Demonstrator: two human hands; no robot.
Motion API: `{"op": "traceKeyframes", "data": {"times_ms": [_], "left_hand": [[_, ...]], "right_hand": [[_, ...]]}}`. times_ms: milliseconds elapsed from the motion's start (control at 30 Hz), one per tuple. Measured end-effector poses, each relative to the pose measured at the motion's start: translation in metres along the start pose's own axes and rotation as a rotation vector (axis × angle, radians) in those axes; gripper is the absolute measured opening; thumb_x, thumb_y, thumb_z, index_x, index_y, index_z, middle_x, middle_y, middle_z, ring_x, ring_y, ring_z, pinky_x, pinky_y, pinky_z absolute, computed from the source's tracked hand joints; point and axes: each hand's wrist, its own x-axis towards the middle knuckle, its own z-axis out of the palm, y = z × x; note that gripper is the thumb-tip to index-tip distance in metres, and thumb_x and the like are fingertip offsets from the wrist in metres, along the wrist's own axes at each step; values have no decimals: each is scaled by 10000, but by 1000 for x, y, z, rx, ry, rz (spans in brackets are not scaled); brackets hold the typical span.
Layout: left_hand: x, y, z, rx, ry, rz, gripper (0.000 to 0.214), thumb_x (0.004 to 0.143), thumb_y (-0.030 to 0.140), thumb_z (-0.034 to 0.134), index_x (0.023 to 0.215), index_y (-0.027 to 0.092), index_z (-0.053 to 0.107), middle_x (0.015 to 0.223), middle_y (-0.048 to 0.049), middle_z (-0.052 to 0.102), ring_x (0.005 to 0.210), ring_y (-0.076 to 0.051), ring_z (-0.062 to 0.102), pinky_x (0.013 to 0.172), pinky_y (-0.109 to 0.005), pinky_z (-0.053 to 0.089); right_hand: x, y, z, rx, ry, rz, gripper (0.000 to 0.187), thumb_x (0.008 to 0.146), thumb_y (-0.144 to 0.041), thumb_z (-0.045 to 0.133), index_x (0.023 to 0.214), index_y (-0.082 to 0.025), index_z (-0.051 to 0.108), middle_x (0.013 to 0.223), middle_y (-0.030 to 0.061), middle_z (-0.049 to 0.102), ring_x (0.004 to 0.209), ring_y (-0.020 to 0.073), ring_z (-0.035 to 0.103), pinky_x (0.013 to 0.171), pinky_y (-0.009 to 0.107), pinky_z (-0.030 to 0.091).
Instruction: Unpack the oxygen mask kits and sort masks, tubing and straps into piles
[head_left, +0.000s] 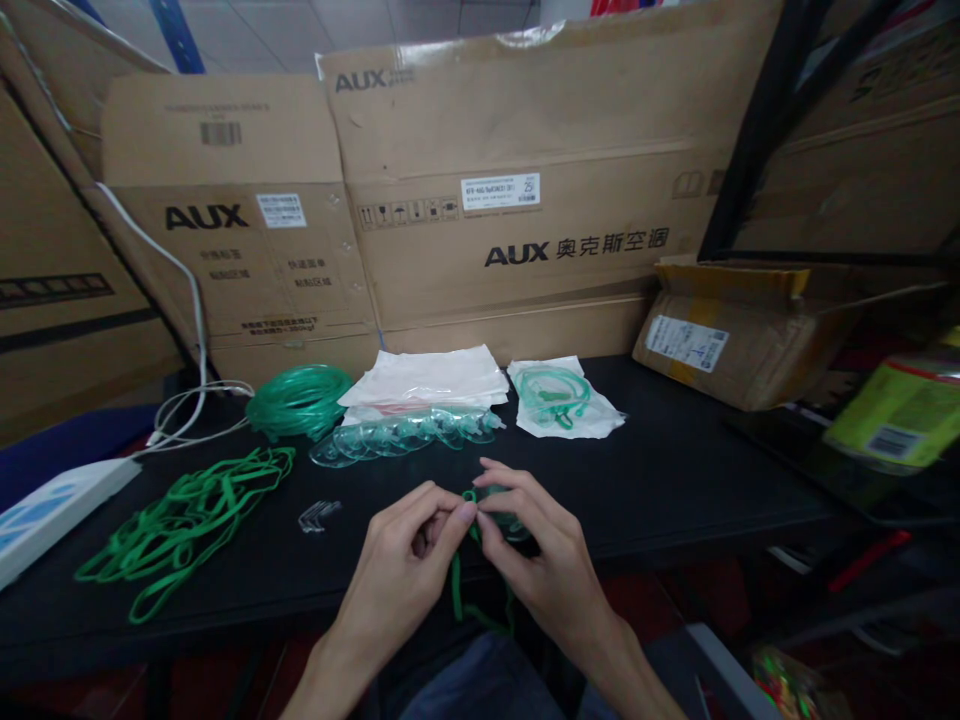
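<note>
Close to the table's front edge, my left hand [420, 545] and my right hand [544, 545] meet fingertip to fingertip. A green elastic strap [457, 590] is pinched between the left thumb and forefinger, and its loop hangs below the hands. My right fingers are bent around a clear greenish mask [514, 525], mostly hidden behind them, with the thumb close to the strap. Ahead lies a row of clear green masks [405, 435]. Several more green straps [191, 525] are heaped to the left, with small clear or metallic strips [319, 516] beside them.
Coiled green tubing [298, 400] and white pouches [427, 375] stand at the back. A packaged mask set [564, 395] lies right of them. A white power strip [64, 515] is at left. A cardboard box [720, 335] and a yellow-labelled container [900, 410] stand at right; large cartons [525, 130] form the back wall.
</note>
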Motion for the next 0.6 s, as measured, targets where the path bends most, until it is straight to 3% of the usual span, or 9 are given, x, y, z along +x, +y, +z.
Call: {"op": "traceKeyframes", "data": {"times_ms": [167, 333, 433, 600], "left_hand": [[-2, -1, 0, 4, -33, 63, 281, 1009, 319, 505, 791, 200, 637, 699, 16, 525, 596, -117, 498, 545, -222, 395], [-6, 0, -1, 14, -31, 261, 241, 961, 171, 528, 723, 180, 564, 640, 51, 428, 534, -85, 418, 510, -208, 333], [-4, 1, -1, 38, 1, 203, 259, 951, 164, 534, 694, 178, 561, 627, 54, 414, 531, -84, 415, 513, -205, 331], [1, 1, 1, 44, 8, 41, 268, 995, 299, 534, 776, 184, 638, 674, 35, 488, 585, -103, 478, 549, -213, 368]], "right_hand": [[-1, 2, 4, -75, 67, -7, 165, 914, -67, 587, 947, -217, 647, 1022, 95, 714, 1139, 232, 681, 998, 383, 565], [-1, 2, 7, -98, 156, 49, 163, 906, -51, 591, 921, -206, 636, 1010, 90, 714, 1085, 212, 694, 972, 341, 569], [0, 1, 4, -67, 126, 29, 168, 895, -43, 598, 925, -203, 639, 999, 89, 716, 1076, 208, 696, 973, 330, 564], [2, 0, 0, 9, 44, -30, 167, 900, -43, 594, 955, -193, 640, 1016, 101, 713, 1127, 214, 681, 1012, 348, 546]]}}
